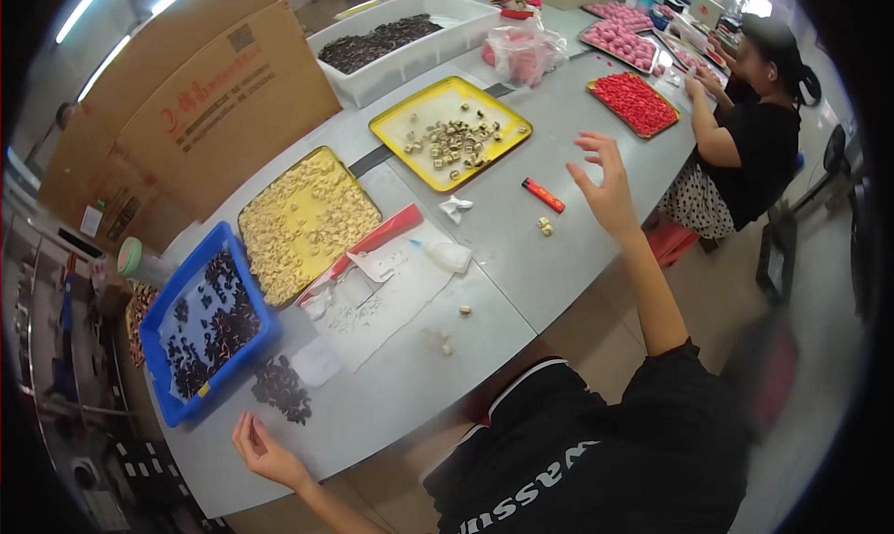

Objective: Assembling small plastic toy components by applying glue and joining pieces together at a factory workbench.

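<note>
My left hand [266,452] is at the table's near left edge with its fingers curled together; what they hold, if anything, is hidden. Just beyond it lies a loose pile of dark, petal-like pieces [282,391], next to a small white pad [317,362]. My right hand [607,188] hovers over the right part of the table, fingers apart and nothing in them. Closest to it are a slim red object shaped like a lighter [543,195] and a small cream-and-dark piece [545,226]. Between the hands, a squeeze bottle with a blue tip [445,255] rests on a white sheet [400,297] with tiny slivers.
A blue tray [267,337] holds dark pieces; yellow trays hold cream pieces [307,222] and two-toned pieces [456,143]. Behind stand a white bin [410,64] and cardboard [223,96]. A tray of red pieces [635,104] lies near a seated co-worker [745,143] at right.
</note>
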Available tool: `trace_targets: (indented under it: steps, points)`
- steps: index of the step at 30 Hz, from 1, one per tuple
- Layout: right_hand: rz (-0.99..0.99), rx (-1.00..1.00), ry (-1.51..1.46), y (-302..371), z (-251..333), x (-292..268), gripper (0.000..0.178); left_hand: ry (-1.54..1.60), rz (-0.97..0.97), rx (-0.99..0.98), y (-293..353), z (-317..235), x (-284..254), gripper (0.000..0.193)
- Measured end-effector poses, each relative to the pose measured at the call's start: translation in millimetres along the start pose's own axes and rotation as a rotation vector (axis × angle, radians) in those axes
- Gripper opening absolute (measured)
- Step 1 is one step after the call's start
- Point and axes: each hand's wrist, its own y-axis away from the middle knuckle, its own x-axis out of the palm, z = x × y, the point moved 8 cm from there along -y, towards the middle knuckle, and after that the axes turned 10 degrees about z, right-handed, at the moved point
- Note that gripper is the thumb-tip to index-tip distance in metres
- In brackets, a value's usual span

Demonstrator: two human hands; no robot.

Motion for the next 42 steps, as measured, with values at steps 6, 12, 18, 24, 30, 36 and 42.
trace_targets:
  steps: [6,12,18,24,30,36,42]
  points:
    - [0.393,0.098,-0.137,26.7,-8.6,60.2,0.027,-0.053,0.076,0.177,-6.7,-51.1,24.2,0.015]
    - [0.603,-0.092,-0.284,41.2,54.5,119.0,0.026,0.077,0.149,0.259,1.5,-79.2,52.4,0.018]
    - [0.668,-0.172,-0.042,51.6,93.2,159.5,0.032,0.301,0.286,0.125,17.8,-77.0,87.8,0.021]
    - [0.658,-0.086,-0.033,62.9,77.8,160.1,0.035,0.403,0.387,0.134,25.9,-86.1,106.1,0.013]
    - [0.587,0.157,-0.509,45.7,57.9,141.9,0.029,0.500,0.495,0.128,16.5,-108.0,135.7,0.017]
    - [0.665,0.472,-1.232,16.4,68.4,175.1,0.032,0.463,0.665,0.360,-2.7,-147.5,181.9,0.024]
    - [0.607,0.597,-1.426,7.5,77.0,208.3,0.040,0.582,0.700,0.209,-0.7,-138.9,220.6,0.034]
